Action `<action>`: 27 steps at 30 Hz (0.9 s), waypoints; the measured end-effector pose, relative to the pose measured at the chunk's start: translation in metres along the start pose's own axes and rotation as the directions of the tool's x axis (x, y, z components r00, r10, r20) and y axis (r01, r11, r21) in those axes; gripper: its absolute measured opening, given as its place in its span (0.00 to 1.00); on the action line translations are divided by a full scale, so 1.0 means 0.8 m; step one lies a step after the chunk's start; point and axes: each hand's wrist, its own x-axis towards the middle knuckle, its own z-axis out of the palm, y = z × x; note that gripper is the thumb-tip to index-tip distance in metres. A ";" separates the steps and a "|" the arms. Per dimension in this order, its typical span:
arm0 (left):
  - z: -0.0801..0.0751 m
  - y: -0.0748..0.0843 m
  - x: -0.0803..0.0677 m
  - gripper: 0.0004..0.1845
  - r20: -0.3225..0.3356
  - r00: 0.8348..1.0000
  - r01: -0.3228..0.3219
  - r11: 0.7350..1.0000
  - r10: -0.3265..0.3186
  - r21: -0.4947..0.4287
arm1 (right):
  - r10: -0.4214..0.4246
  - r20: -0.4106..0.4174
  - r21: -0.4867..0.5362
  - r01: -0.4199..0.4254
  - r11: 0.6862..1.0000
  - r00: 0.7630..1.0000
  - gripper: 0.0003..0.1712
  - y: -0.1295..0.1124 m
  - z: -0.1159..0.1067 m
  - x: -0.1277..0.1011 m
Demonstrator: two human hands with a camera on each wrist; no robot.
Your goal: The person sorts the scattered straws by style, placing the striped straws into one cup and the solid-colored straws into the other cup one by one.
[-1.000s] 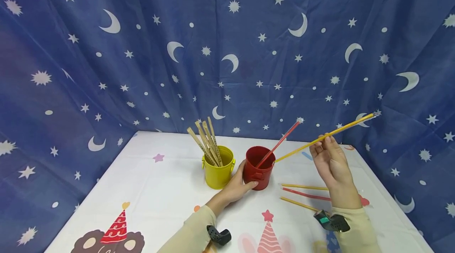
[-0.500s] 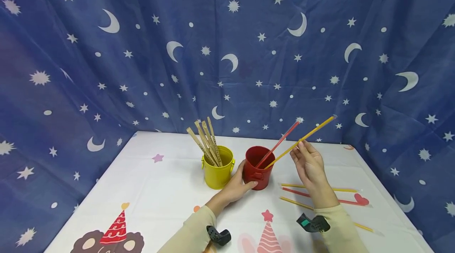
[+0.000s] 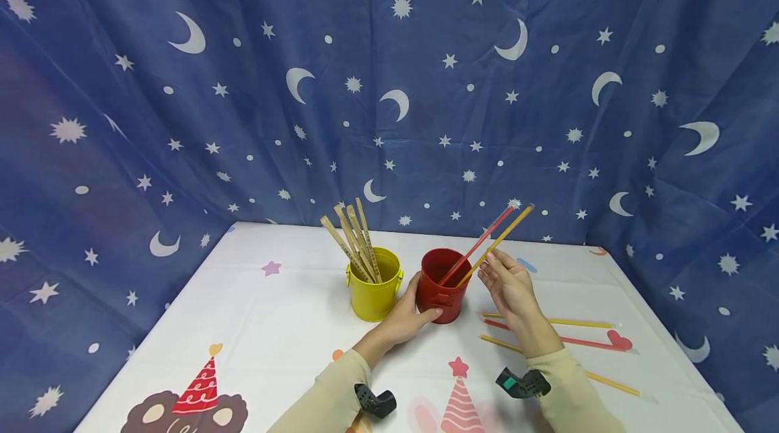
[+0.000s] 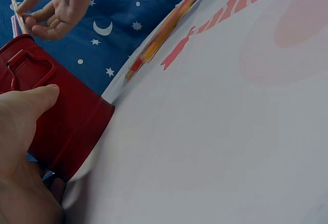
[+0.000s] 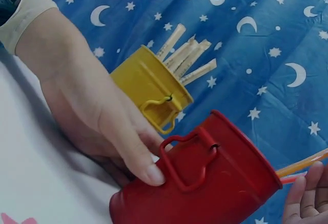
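Note:
My left hand (image 3: 398, 323) grips the small red bucket (image 3: 443, 304) from its left side, thumb across the front near the handle. The left wrist view shows that thumb against the bucket's wall (image 4: 77, 116). My right hand (image 3: 514, 289) is at the bucket's right rim and pinches a yellow straw (image 3: 510, 229) in clear wrapping, its lower end inside the bucket. A red straw (image 3: 487, 235) leans in the same bucket, close beside the yellow one. In the right wrist view, the fingers (image 5: 310, 193) appear only at the edge.
Left of the red bucket stands a yellow bucket (image 3: 372, 301) holding several paper-wrapped sticks (image 3: 359, 247). On the white tablecloth at right lie yellow straws (image 3: 611, 382) and a red straw (image 3: 587, 342), partly behind the right arm. A blue starry curtain (image 3: 389, 81) hangs behind.
My right hand has moved left towards the red bucket. The yellow straw's lower end went from the rim into the bucket, and it now stands steeper. The left hand has stayed put.

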 end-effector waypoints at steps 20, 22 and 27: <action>0.001 -0.001 -0.001 0.47 -0.002 1.000 0.013 1.000 -0.013 0.014 | 0.124 -0.089 -0.131 -0.135 0.982 0.988 0.04 0.021 -0.009 0.008; 0.001 -0.001 -0.001 0.47 -0.002 1.000 0.013 1.000 -0.013 0.016 | 0.126 -0.084 -0.146 -0.137 0.980 0.989 0.03 0.020 -0.009 0.009; 0.001 -0.002 0.002 0.47 0.000 1.000 0.002 1.000 -0.002 0.009 | 0.109 -0.042 -0.226 -0.115 0.967 0.993 0.05 0.009 -0.019 0.011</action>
